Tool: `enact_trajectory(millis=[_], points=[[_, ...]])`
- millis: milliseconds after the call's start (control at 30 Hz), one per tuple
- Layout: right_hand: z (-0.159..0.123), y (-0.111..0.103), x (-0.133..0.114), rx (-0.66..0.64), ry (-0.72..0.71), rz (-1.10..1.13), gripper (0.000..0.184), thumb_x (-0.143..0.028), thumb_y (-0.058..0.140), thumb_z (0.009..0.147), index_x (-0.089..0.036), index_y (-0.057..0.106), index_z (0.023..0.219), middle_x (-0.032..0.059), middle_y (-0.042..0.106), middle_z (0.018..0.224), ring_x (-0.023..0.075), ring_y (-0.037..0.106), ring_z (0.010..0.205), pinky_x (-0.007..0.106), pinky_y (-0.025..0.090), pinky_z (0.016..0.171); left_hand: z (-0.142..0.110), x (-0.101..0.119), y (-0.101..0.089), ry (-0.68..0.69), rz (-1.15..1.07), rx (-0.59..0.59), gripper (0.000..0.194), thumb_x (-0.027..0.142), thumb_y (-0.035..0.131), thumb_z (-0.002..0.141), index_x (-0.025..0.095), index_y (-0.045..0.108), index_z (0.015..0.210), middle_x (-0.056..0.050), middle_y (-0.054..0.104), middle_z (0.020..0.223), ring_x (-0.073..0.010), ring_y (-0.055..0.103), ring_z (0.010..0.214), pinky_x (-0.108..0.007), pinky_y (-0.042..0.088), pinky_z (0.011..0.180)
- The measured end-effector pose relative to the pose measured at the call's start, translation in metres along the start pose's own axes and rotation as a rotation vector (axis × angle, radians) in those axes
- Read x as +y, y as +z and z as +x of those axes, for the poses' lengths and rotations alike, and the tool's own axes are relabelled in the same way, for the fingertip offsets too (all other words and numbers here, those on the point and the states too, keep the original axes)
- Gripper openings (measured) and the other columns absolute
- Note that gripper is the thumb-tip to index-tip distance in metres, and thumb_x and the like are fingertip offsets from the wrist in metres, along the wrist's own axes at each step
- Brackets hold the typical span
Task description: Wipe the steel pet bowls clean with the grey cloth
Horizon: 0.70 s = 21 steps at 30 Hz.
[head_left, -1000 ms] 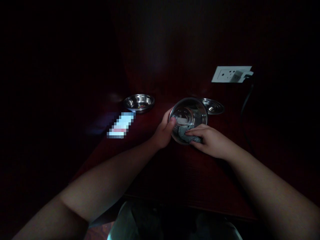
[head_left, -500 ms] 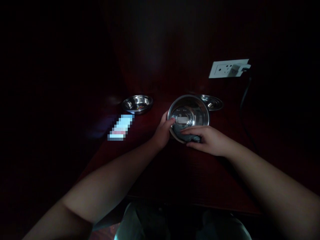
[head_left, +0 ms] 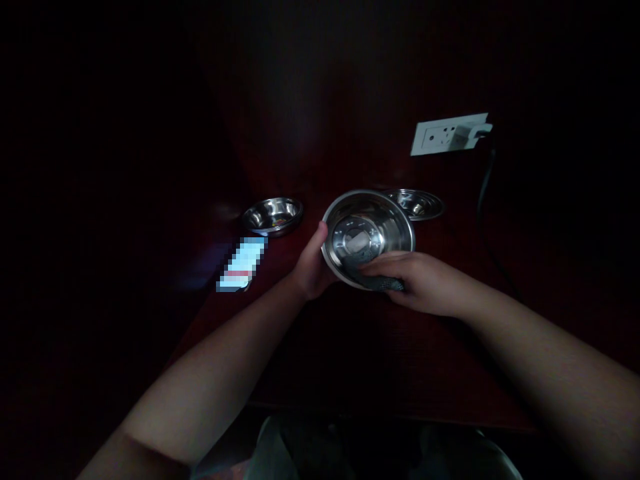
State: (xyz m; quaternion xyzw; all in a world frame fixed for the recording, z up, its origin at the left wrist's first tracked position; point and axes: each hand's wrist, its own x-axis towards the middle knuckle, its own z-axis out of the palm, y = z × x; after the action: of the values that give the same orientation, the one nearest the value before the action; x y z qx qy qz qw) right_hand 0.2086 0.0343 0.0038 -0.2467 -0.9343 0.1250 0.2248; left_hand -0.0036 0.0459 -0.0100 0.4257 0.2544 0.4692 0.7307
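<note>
A shiny steel bowl [head_left: 395, 223] is tilted toward me above the dark red table, a pale label-like patch on its inner bottom. My left hand [head_left: 315, 267] grips the bowl's left side, thumb at the rim and the other fingers hidden behind it. In my right hand [head_left: 420, 280] is a grey-green checked cloth [head_left: 367, 267], pressed against the lower inside wall and draped over the near rim. Some right fingertips are hidden by the cloth and bowl.
Left of the bowl stands a shallow steel dish [head_left: 273, 217], with a lit phone [head_left: 243, 265], its screen blurred, in front. Behind to the right lies a round steel lid or plate [head_left: 417, 205]. A wall socket [head_left: 440, 137] holds a plug whose cable [head_left: 486, 180] hangs down.
The bowl has shifted slightly left and turned in my hands. My left thumb has moved from inside the bowl to its rim. The cloth now reaches farther over the near edge.
</note>
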Motion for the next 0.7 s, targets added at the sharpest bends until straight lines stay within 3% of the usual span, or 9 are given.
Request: enact_trajectory(millis=[100, 167, 267, 367, 533, 700], points=[[0.0, -0.002, 0.002, -0.053, 0.002, -0.039, 0.052, 0.0, 0.058, 0.071, -0.02, 0.068, 0.118, 0.0061, 0.07, 0.123, 0.0215, 0.064, 0.114, 0.037, 0.049, 0.102, 0.001, 0.012, -0.011, -0.046, 0.04, 0.025, 0.077, 0.081, 0.041, 0.077, 0.018, 0.064, 0.116, -0.013, 0.073, 0.107, -0.0365, 0.06, 0.116, -0.049, 0.047, 0.096], [0.0, -0.003, 0.003, -0.071, -0.002, -0.062, 0.052, 0.0, 0.057, 0.071, -0.02, 0.069, 0.118, 0.0062, 0.07, 0.122, 0.0218, 0.064, 0.113, 0.037, 0.049, 0.101, 0.001, 0.018, -0.015, -0.088, 0.075, 0.044, 0.069, 0.072, 0.046, 0.079, 0.016, 0.064, 0.116, -0.013, 0.073, 0.105, -0.0363, 0.062, 0.113, -0.049, 0.048, 0.094], [0.001, -0.003, 0.002, -0.062, -0.008, -0.093, 0.052, 0.0, 0.056, 0.072, -0.021, 0.069, 0.117, 0.0055, 0.071, 0.121, 0.0221, 0.064, 0.113, 0.038, 0.049, 0.101, -0.001, 0.02, -0.016, -0.137, 0.124, 0.176, 0.056, 0.055, 0.053, 0.078, 0.013, 0.065, 0.111, -0.013, 0.075, 0.098, -0.0357, 0.064, 0.107, -0.049, 0.049, 0.092], [0.002, -0.002, 0.003, -0.01, 0.006, -0.134, 0.051, -0.001, 0.058, 0.071, -0.021, 0.069, 0.118, 0.006, 0.071, 0.12, 0.0232, 0.064, 0.113, 0.041, 0.047, 0.103, -0.002, 0.015, -0.012, -0.067, 0.121, 0.276, 0.049, 0.046, 0.053, 0.074, 0.011, 0.066, 0.106, -0.011, 0.075, 0.093, -0.0344, 0.065, 0.105, -0.048, 0.048, 0.093], [0.001, 0.001, 0.004, 0.036, 0.054, -0.199, 0.043, -0.012, 0.066, 0.073, -0.02, 0.069, 0.115, 0.0072, 0.071, 0.119, 0.0258, 0.064, 0.112, 0.047, 0.042, 0.106, -0.003, 0.002, -0.001, 0.092, 0.071, 0.227, 0.045, 0.042, 0.054, 0.072, 0.011, 0.067, 0.104, -0.01, 0.075, 0.092, -0.033, 0.064, 0.107, -0.045, 0.047, 0.096], [0.002, 0.004, 0.0, 0.03, 0.102, -0.211, 0.04, -0.019, 0.07, 0.075, -0.02, 0.069, 0.115, 0.0091, 0.07, 0.122, 0.0287, 0.064, 0.113, 0.05, 0.042, 0.106, -0.004, -0.008, 0.005, 0.134, 0.038, 0.297, 0.044, 0.042, 0.054, 0.072, 0.012, 0.068, 0.1, -0.01, 0.075, 0.092, -0.0338, 0.063, 0.109, -0.047, 0.048, 0.095]])
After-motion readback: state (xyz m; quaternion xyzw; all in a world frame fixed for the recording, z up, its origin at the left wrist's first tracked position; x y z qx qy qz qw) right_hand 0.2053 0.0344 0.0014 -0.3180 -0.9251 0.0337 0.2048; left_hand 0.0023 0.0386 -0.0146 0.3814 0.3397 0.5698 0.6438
